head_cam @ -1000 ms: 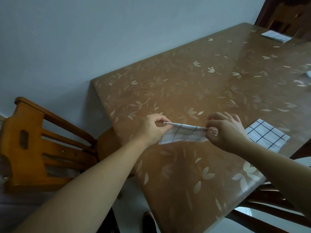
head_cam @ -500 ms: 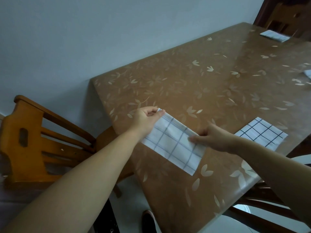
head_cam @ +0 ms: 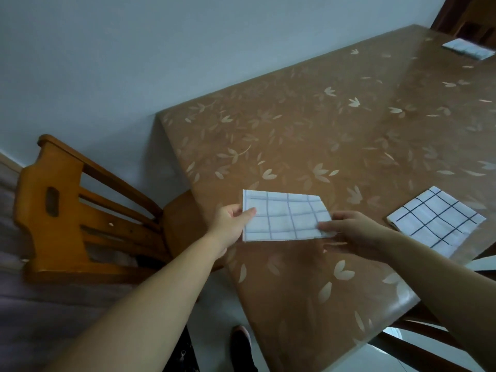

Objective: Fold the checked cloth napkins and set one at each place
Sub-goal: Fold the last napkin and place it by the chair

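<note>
Head: fingers (head_cam: 249, 211) around napkin (head_cam: 284, 220), both ends

A brown table (head_cam: 322, 146) under a glossy cover printed with pale leaves stands against a plain pale wall (head_cam: 134, 63). A wooden chair (head_cam: 61, 226) with a slatted back sits at its left end, the seat partly under the edge. Dark chair rails (head_cam: 418, 350) show below the near right corner, and another chair (head_cam: 472, 17) stands at the far end. A dark shoe (head_cam: 241, 347) rests on the pale floor (head_cam: 217, 312).
</note>
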The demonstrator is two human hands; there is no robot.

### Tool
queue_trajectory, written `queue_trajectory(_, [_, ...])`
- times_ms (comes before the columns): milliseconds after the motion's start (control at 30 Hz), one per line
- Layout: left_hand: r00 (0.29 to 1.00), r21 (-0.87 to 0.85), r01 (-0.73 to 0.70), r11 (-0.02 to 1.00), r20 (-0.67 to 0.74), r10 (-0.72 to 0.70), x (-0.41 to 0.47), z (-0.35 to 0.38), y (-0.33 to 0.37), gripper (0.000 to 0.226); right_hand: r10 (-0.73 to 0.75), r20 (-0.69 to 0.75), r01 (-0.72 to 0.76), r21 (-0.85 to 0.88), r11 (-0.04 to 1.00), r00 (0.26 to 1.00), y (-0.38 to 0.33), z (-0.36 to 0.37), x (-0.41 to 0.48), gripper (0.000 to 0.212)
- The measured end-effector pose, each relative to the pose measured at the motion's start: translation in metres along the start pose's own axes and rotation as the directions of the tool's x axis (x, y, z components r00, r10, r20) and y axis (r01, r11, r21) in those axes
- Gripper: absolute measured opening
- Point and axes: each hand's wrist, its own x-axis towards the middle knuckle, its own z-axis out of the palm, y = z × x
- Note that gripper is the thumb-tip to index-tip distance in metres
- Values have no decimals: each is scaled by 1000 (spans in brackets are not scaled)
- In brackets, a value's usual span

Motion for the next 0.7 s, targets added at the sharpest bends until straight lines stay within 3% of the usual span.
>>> queue_trajectory(133, [996,54,-1,999,-84,6,-11,-7,-20,21,-73,-159,54,-122,991,985,-2,23,15,12])
queue_trajectory(267, [989,-111,144,983,58,-138,-17,-24,-28,17,-198,-248,157,-176,972,948,-15,46,29,6])
queue_trajectory(367, [978,-99,188,977,107,-177,-13,-42,-34,14,-183,-216,153,-149,977,959,-24,63,41,5])
queue_trajectory(467, [977,-133,206,970,85,-195,1,-56,-41,16,-168,-175,132,-202,971,970,-41,82,58,13])
queue_trajectory(600, [988,-178,153,972,5,-154,32,-76,-35,18,-187,-244,152,-156,976,952,-73,106,90,8])
queue_trajectory(700, [990,-183,92,979,-94,-110,65,-94,-26,19,-191,-248,126,-256,958,950,-89,118,118,9])
